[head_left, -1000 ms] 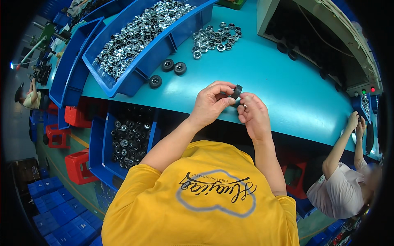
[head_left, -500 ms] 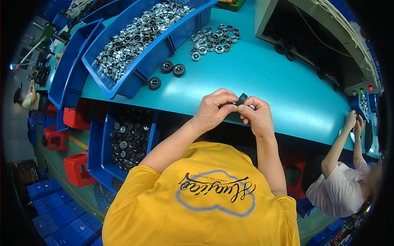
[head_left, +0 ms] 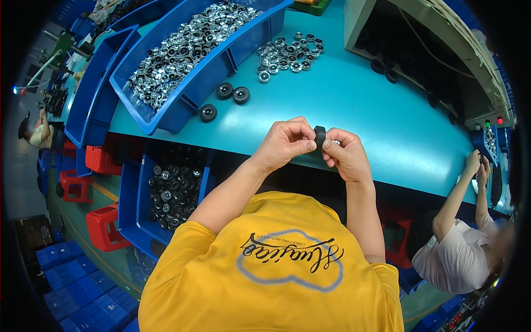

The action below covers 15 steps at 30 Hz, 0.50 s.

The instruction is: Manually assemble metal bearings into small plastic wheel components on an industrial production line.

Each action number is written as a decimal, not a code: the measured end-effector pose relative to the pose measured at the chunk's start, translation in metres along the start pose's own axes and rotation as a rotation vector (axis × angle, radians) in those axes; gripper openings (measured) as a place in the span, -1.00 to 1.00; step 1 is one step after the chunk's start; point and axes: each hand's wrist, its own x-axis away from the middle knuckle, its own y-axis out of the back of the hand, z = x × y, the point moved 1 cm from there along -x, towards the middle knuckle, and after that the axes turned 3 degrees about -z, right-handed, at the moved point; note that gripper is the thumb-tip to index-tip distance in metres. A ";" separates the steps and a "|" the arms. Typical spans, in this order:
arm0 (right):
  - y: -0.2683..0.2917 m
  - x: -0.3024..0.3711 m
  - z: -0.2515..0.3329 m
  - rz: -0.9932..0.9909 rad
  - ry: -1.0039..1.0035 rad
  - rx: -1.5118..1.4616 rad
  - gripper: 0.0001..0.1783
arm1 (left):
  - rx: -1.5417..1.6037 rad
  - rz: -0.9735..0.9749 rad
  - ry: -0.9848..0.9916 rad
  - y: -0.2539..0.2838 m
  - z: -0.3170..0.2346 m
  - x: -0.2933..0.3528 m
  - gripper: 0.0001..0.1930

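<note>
Turquoise worktop point(head_left: 398, 144) spans the workshop, its near edge curving just below the person's hands and its left end crowded with containers. A large blue bin point(head_left: 193, 88) full of silver wheel hubs point(head_left: 185, 52) stands on the left part, its lower corner reaching the near edge. Beside that bin's right wall rest three black-tyred wheels point(head_left: 241, 95). Farther off, toward the far edge, loose hubs point(head_left: 295, 66) lie in a cluster.

Over the near edge, around the middle of its length, a black tyre point(head_left: 319, 136) is held up on its side, tread showing. The left hand point(head_left: 285, 145) pinches it between thumb and fingers. The right hand point(head_left: 347, 156) has its fingers curled, with thumb and forefinger against the tyre's right side; I cannot tell whether they grip it. Something small and silver glints among those fingers, too hidden to identify.

At the worktop's far right corner stands a pale machine housing point(head_left: 352, 25), with dark round parts point(head_left: 390, 76) along its opening. Below the near edge, at left, a lower blue bin point(head_left: 130, 202) contains more black wheels point(head_left: 167, 195), near a red stool point(head_left: 101, 229). Past the right end sits a co-worker in a pale shirt point(head_left: 453, 257).
</note>
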 end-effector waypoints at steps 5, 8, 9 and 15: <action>-0.006 0.002 0.013 -0.088 0.094 0.160 -0.85 | 0.043 -0.053 0.058 -0.005 -0.004 -0.001 -0.82; -0.013 0.001 0.013 -0.088 0.096 0.172 -0.85 | 0.107 -0.003 0.068 0.004 0.002 -0.005 -0.79; -0.014 0.001 0.012 -0.105 0.081 0.196 -0.84 | 0.131 -0.011 0.080 0.007 0.004 -0.006 -0.79; -0.019 0.001 -0.001 -0.165 0.243 0.006 -0.63 | 0.377 -0.058 0.086 0.018 0.010 -0.002 -0.77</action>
